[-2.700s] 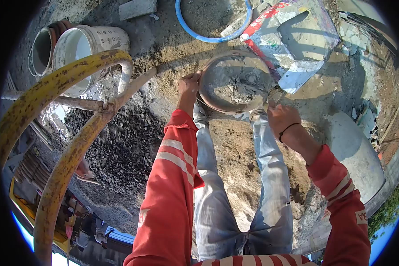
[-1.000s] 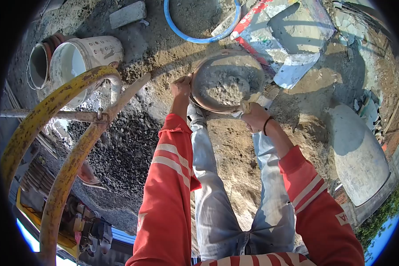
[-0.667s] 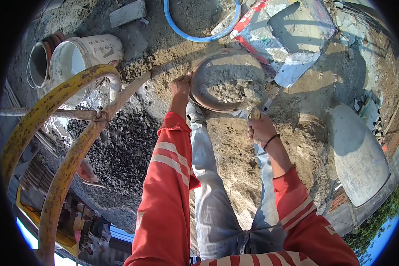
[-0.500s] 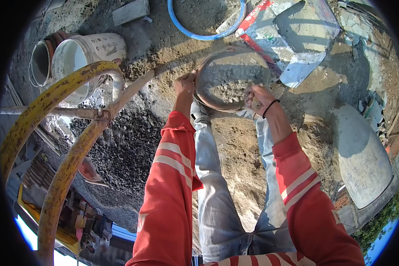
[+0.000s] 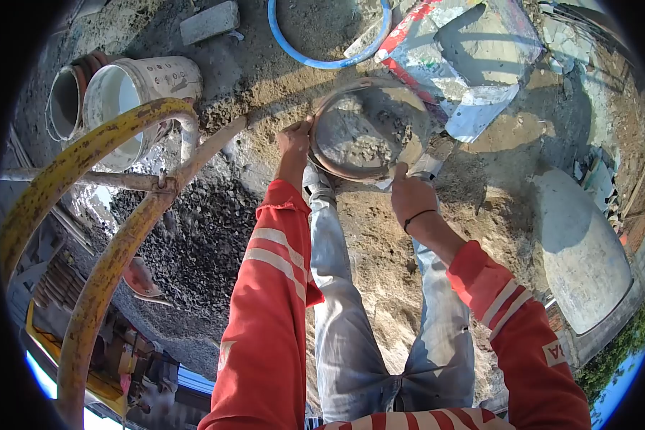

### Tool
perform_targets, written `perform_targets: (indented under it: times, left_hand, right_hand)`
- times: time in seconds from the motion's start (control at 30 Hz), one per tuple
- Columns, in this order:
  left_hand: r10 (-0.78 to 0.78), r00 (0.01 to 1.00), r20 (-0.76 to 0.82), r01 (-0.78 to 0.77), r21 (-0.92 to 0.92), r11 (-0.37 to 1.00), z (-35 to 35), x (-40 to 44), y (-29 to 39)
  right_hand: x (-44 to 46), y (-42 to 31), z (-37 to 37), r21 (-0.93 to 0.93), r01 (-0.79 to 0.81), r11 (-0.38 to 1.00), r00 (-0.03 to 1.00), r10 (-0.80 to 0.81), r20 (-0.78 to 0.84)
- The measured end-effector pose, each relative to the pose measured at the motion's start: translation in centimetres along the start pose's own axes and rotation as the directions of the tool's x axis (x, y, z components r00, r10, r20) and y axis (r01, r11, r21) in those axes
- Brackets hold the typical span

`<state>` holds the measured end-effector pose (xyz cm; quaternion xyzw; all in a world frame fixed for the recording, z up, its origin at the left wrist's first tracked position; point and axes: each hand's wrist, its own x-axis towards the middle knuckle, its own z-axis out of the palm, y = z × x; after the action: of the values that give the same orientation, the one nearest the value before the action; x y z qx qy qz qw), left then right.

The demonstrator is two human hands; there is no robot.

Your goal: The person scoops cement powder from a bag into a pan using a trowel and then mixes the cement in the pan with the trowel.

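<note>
A round, shallow pan [image 5: 322, 155] rests on the ground before my feet, with wet grey mix [image 5: 365, 147] inside it. My left hand [image 5: 294, 137] is closed on the left rim of the pan. Just below the pan's lower right edge, my right hand [image 5: 413, 198] is wrapped round the handle of a trowel [image 5: 411, 152]. The trowel's blade reaches into the right part of the pan and is hard to make out against the mix.
Dark gravel [image 5: 201, 251] lies at the left behind a yellow metal frame [image 5: 115, 287]. A white bucket [image 5: 166, 77], a blue hoop [image 5: 301, 59], a torn bag [image 5: 480, 107] and a grey curved shell [image 5: 584, 251] surround the pan. Several people are at the lower left.
My right hand has moved down and slightly left, from over the pan's right rim to below it. The mix has shifted in the pan. My left hand stays at the rim.
</note>
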<state>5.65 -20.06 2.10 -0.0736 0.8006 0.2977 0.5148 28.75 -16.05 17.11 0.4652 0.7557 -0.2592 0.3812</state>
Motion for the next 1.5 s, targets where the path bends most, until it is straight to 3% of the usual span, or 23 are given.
perform_targets:
  times: [0.23,0.37,0.43,0.47,0.5,0.53,0.57,0.6,0.67,0.7,0.73,0.8,0.87,0.97,1.0,1.03,1.07,1.1,1.17,1.3,1.4,1.47,1.5]
  left_hand:
    - [0.001,1.0,-0.027,0.0,0.039,0.999,-0.2,0.3,-0.8]
    - [0.048,0.997,-0.06,-0.047,0.02,0.999,0.3,1.2,-1.6]
    - [0.05,0.998,-0.025,-0.05,0.006,0.999,-0.3,0.4,-0.5]
    - [0.047,0.999,0.025,-0.046,-0.011,0.999,-0.4,-0.2,-0.4]
    - [0.058,0.998,0.001,-0.057,0.058,0.997,-0.2,-0.1,-0.5]
    - [0.06,0.998,0.003,-0.06,0.056,0.997,0.0,0.0,-0.5]
    - [0.05,0.999,-0.015,-0.049,0.04,0.998,0.1,0.2,-0.5]
    - [0.036,0.999,-0.035,-0.035,0.025,0.999,0.1,0.2,-0.6]
    - [0.022,0.999,-0.041,-0.021,0.019,1.0,-0.1,0.1,-0.4]
    - [0.03,0.999,-0.011,-0.029,0.017,0.999,-0.3,0.2,-0.5]
    - [0.038,0.999,0.02,-0.039,0.014,0.999,-0.3,0.6,-0.9]
    - [0.038,0.999,0.012,-0.038,0.031,0.999,-0.3,0.9,-1.2]
    - [0.015,1.0,0.001,-0.015,0.012,1.0,-0.2,0.5,-0.5]
    - [-0.007,1.0,0.028,0.009,-0.057,0.998,-0.2,0.8,-0.8]
    - [-0.005,0.999,0.031,0.007,-0.064,0.998,-0.1,0.9,-0.8]
    - [-0.002,1.0,0.023,0.004,-0.054,0.999,-0.1,1.0,-0.9]
    - [-0.001,1.0,0.015,0.001,-0.042,0.999,-0.1,1.2,-1.1]
    - [0.001,0.999,0.045,0.002,-0.075,0.997,-0.3,0.9,-0.9]
    - [-0.011,0.999,0.05,0.014,-0.059,0.998,-0.4,0.5,-0.6]
    - [-0.023,0.999,0.026,0.024,-0.011,1.0,-0.3,0.2,-0.4]
    - [-0.008,0.998,0.059,0.009,-0.014,1.0,-0.4,0.8,-0.9]
    - [-0.013,0.998,0.056,0.014,-0.018,1.0,-0.4,0.5,-0.6]
    - [-0.02,0.998,0.058,0.022,-0.029,0.999,-0.4,0.3,-0.4]
  right_hand:
    - [1.8,1.5,7.5,-0.329,0.011,0.944,0.998,-0.03,-0.051]
    - [8.8,0.1,6.0,-0.063,0.003,0.998,1.0,-0.003,0.007]
    - [10.8,-2.0,0.9,-0.01,0.208,0.978,0.787,-0.161,0.596]
    - [10.6,-1.2,1.4,-0.012,0.211,0.977,0.782,-0.161,0.602]
    - [10.2,-0.2,1.1,0.623,-0.254,0.74,0.784,-0.219,0.58]
    - [10.0,0.4,0.9,0.84,-0.543,0.002,0.814,-0.245,0.527]
    - [10.2,0.7,0.7,0.72,-0.669,-0.186,0.741,-0.245,0.625]
    - [10.0,1.3,0.9,0.72,-0.669,-0.182,0.74,-0.249,0.624]
    - [9.2,3.1,1.9,0.083,-0.592,-0.802,0.768,-0.53,0.359]
    - [8.4,3.1,1.5,-0.157,-0.493,-0.856,0.803,-0.517,0.295]
    - [7.5,3.1,1.1,-0.164,-0.493,-0.854,0.8,-0.519,0.3]
    - [5.9,3.3,0.1,-0.69,-0.351,-0.633,0.8,-0.586,0.131]
    - [4.2,3.9,-1.1,-0.707,-0.321,-0.63,0.811,-0.568,0.139]
    - [1.0,4.9,-4.1,0.009,-0.647,-0.762,0.71,-0.599,0.37]
    - [0.0,4.8,-4.9,0.017,-0.646,-0.763,0.713,-0.595,0.371]
    - [-0.8,4.6,-5.4,0.627,-0.651,-0.428,0.759,-0.373,0.533]
    - [-1.3,4.3,-5.6,0.856,-0.475,0.204,0.857,-0.116,0.502]
    - [-1.6,4.2,-5.6,0.687,-0.259,0.679,0.929,-0.02,0.37]
    - [-1.4,4.3,-3.2,0.11,0.011,0.994,0.999,-0.015,0.033]
    - [4.3,3.2,2.4,-0.07,0.0,0.998,0.998,-0.005,-0.06]
    - [10.6,0.9,4.9,0.328,-0.049,0.943,0.995,0.017,0.101]
    - [12.8,0.0,2.8,0.87,-0.42,0.257,0.859,-0.195,0.473]
    - [12.9,0.1,3.2,0.872,-0.421,0.251,0.859,-0.198,0.472]
